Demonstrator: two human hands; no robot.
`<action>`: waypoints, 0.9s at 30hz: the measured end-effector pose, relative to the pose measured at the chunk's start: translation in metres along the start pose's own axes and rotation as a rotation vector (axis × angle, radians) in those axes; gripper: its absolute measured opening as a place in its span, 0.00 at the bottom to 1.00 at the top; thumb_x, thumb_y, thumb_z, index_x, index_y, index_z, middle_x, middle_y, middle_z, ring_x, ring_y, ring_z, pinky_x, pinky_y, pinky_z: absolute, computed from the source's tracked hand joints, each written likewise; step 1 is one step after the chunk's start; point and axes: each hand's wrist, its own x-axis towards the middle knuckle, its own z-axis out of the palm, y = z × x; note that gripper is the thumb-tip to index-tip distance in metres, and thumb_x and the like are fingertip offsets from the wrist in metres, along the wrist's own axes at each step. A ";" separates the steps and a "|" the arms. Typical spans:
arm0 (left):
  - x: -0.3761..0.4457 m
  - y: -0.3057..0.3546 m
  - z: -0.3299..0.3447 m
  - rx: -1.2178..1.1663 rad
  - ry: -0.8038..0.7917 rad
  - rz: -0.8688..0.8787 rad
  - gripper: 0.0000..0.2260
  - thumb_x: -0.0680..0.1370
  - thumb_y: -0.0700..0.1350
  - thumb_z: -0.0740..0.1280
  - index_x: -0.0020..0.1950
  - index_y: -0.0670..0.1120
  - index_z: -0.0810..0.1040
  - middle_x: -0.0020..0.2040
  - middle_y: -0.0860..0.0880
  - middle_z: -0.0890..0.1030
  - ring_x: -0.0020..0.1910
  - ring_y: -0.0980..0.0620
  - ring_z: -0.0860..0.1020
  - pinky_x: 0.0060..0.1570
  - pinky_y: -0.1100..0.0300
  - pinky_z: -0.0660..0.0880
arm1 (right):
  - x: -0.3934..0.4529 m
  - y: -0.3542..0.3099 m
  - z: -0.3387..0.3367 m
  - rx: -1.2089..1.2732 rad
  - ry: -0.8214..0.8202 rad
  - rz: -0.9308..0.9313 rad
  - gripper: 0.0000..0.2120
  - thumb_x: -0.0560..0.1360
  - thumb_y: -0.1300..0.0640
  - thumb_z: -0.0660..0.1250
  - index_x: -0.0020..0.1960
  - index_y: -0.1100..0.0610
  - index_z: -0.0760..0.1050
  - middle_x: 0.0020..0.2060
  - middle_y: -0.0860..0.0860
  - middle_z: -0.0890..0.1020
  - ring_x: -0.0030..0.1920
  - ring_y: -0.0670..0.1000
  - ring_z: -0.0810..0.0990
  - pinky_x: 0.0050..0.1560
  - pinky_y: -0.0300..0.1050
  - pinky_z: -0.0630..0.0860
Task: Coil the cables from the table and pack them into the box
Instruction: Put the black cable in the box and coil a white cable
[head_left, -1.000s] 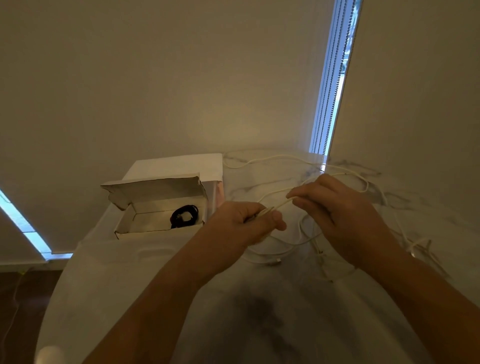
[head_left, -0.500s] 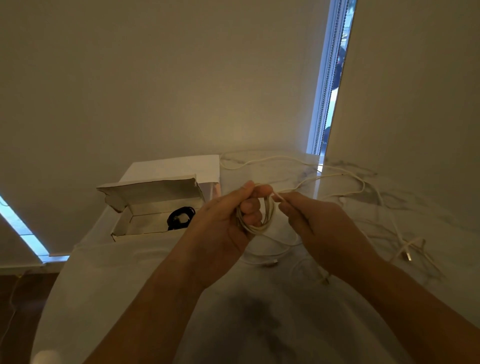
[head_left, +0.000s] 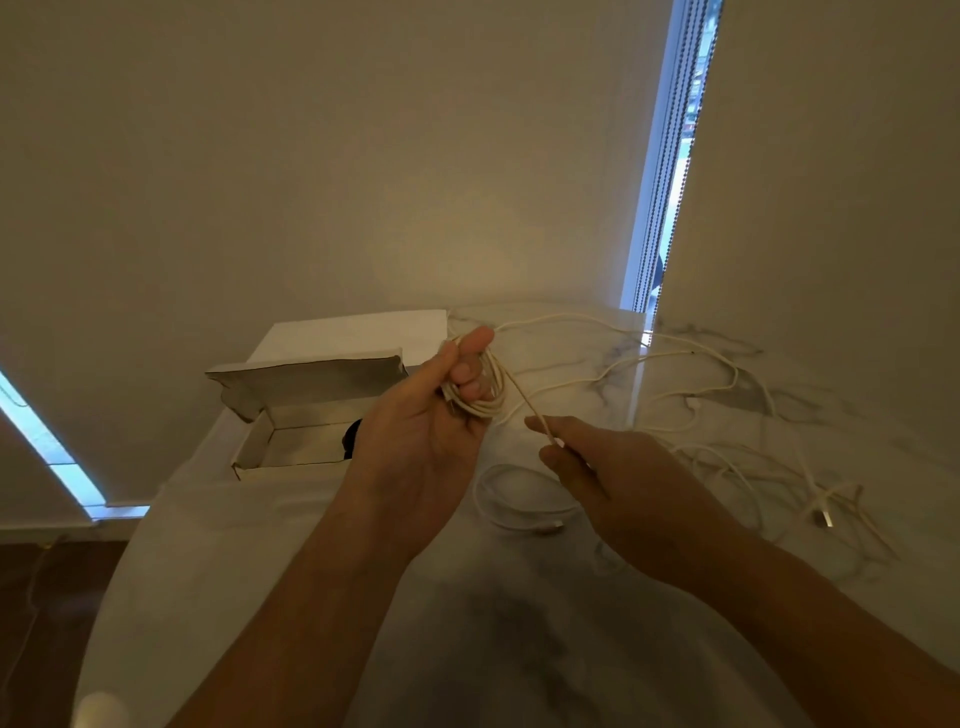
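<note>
Both forearms rise from the bottom edge of the view, bare to the wrist. The left hand (head_left: 421, 431) is raised palm-up toward 11 o'clock, its fingers (head_left: 470, 371) curled over a coil of cable (head_left: 485, 400) with the thumb lying along the top. The right hand (head_left: 602, 478) sits lower, at 4 o'clock from the left, pinching a strand that runs up to the coil between thumb and forefinger.

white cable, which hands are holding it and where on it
Left hand grips the coiled loops of the white cable; right hand pinches its loose straight stretch just past the coil.
</note>
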 end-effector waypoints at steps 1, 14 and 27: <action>0.001 0.002 -0.002 -0.019 0.018 0.014 0.16 0.84 0.44 0.57 0.66 0.36 0.74 0.38 0.51 0.71 0.37 0.57 0.70 0.47 0.61 0.70 | 0.000 -0.001 0.001 -0.007 -0.008 -0.011 0.20 0.82 0.46 0.55 0.72 0.46 0.69 0.30 0.37 0.70 0.32 0.36 0.72 0.36 0.30 0.68; 0.004 -0.005 -0.007 0.084 0.169 0.163 0.15 0.80 0.38 0.63 0.65 0.34 0.75 0.45 0.46 0.80 0.44 0.54 0.78 0.55 0.62 0.77 | -0.011 -0.026 0.001 -0.085 -0.194 -0.145 0.17 0.82 0.44 0.54 0.68 0.45 0.69 0.53 0.46 0.82 0.49 0.47 0.80 0.52 0.45 0.76; -0.008 -0.022 -0.004 1.077 0.051 0.152 0.12 0.83 0.46 0.62 0.46 0.56 0.82 0.43 0.49 0.84 0.48 0.51 0.82 0.57 0.54 0.78 | -0.010 -0.018 -0.021 -0.246 0.057 -0.233 0.10 0.78 0.45 0.56 0.47 0.47 0.74 0.31 0.41 0.74 0.28 0.42 0.70 0.30 0.31 0.64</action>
